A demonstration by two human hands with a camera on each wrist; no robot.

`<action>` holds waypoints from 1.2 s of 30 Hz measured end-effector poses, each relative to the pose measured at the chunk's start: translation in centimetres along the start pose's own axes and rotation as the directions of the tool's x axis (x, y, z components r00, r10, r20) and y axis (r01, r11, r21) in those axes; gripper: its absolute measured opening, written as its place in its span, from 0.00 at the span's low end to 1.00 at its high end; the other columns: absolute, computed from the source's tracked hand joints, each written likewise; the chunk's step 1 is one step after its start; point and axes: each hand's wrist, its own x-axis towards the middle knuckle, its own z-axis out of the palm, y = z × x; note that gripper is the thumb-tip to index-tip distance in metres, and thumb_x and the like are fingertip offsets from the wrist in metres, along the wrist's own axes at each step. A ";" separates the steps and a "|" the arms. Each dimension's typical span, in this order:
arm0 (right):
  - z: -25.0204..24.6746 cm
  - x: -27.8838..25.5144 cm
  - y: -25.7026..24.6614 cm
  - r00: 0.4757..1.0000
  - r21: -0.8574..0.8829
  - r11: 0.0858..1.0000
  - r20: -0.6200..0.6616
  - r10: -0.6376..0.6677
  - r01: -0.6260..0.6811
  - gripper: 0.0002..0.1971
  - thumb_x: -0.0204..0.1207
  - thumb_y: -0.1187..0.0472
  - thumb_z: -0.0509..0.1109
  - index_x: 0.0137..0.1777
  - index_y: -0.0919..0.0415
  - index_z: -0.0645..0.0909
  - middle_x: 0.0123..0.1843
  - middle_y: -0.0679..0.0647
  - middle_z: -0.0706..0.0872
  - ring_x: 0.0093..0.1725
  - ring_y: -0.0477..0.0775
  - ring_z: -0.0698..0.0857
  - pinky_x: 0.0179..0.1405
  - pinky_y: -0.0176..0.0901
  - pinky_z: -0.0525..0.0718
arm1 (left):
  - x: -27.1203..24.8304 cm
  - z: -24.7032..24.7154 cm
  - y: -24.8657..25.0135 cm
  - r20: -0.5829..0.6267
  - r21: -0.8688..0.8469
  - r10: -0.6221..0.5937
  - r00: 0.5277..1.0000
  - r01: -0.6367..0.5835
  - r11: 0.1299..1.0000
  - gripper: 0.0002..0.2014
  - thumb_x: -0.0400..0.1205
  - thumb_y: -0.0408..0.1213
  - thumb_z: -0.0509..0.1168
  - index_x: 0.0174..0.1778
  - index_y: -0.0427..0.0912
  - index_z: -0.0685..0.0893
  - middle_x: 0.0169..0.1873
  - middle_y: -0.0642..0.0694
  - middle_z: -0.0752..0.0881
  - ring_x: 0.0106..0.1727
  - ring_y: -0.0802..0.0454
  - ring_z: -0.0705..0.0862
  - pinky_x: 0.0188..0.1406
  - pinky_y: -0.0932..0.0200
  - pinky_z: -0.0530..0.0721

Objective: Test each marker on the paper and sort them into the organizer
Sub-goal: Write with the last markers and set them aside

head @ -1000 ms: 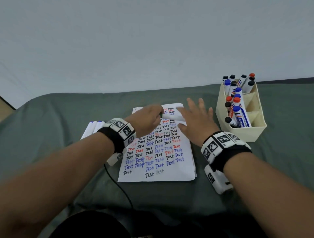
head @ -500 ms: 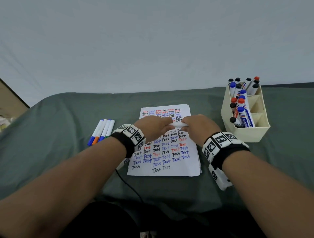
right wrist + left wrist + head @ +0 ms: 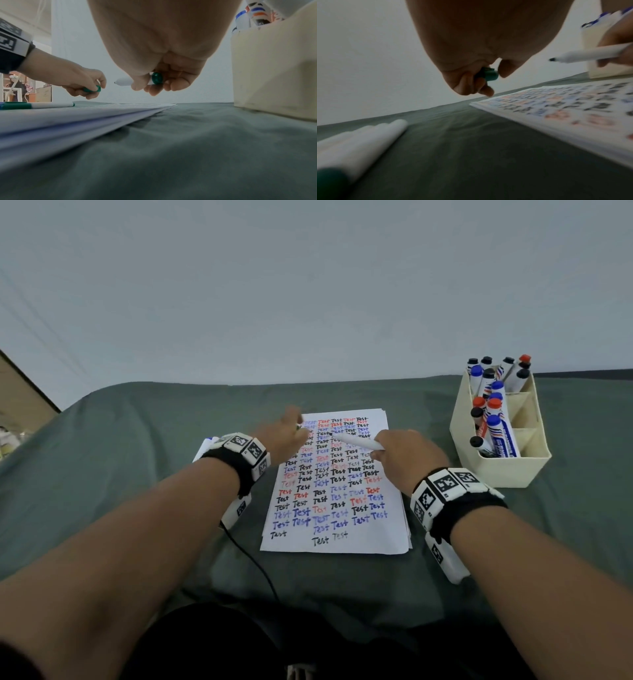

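My right hand grips an uncapped white marker with a green end plug; its tip points left above the upper part of the paper. My left hand hovers over the paper's upper left edge and pinches the green cap, also seen as the cap in the right wrist view. The paper is covered with rows of "Test" in black, blue and red. The cream organizer stands at the right with several capped markers in it.
More white markers lie on the green cloth left of the paper, mostly hidden behind my left wrist in the head view; one has a green cap. A black cable runs from my left wristband toward me.
The two hands, joined on the marker half a second ago, have pulled apart: the cap came off in the left hand, and the right hand keeps the marker body.
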 end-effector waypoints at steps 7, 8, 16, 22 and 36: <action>0.2 0.0 0.1 0.999 0.016 1.000 -0.030 0.021 -0.021 0.10 0.88 0.50 0.63 0.52 0.55 0.79 0.38 0.48 0.80 0.40 0.52 0.79 0.44 0.53 0.87 | 1.8 -2.0 -3.8 0.031 0.259 -0.213 0.976 0.198 0.945 0.09 0.86 0.31 0.63 0.62 0.38 0.81 0.56 0.37 0.86 0.56 0.38 0.84 0.53 0.49 0.80; 0.2 0.0 0.1 0.999 0.017 1.000 -0.029 0.022 -0.021 0.09 0.88 0.50 0.63 0.52 0.55 0.79 0.38 0.48 0.80 0.40 0.52 0.79 0.44 0.53 0.87 | 2.2 -2.3 -4.2 0.063 0.306 -0.205 0.977 0.177 0.935 0.11 0.86 0.30 0.64 0.63 0.39 0.84 0.61 0.38 0.86 0.61 0.39 0.84 0.58 0.51 0.79; 0.4 0.2 0.2 0.999 0.013 1.000 -0.039 0.027 -0.027 0.11 0.89 0.49 0.62 0.51 0.55 0.78 0.38 0.49 0.80 0.38 0.51 0.78 0.42 0.51 0.85 | 3.2 -2.3 -3.9 0.094 0.349 -0.251 0.963 0.204 0.915 0.18 0.85 0.27 0.65 0.71 0.42 0.82 0.66 0.41 0.85 0.67 0.41 0.83 0.65 0.53 0.81; 0.5 0.2 0.2 0.997 0.037 0.999 -0.072 0.027 -0.024 0.10 0.90 0.50 0.59 0.59 0.56 0.77 0.37 0.49 0.80 0.34 0.49 0.76 0.35 0.49 0.83 | 2.3 -1.3 -2.5 -0.008 0.407 -0.217 0.976 0.202 0.891 0.29 0.84 0.53 0.66 0.80 0.48 0.72 0.78 0.43 0.75 0.77 0.38 0.74 0.75 0.42 0.74; -0.9 -1.6 -0.6 0.982 0.316 0.933 -0.132 -0.139 0.174 0.27 0.84 0.57 0.71 0.80 0.37 0.73 0.54 0.40 0.83 0.47 0.42 0.83 0.47 0.34 0.79 | -7.8 2.1 3.3 0.488 0.318 -0.106 0.866 -0.063 0.946 0.61 0.51 0.94 0.48 0.80 0.77 0.34 0.85 0.57 0.27 0.86 0.40 0.28 0.79 0.21 0.37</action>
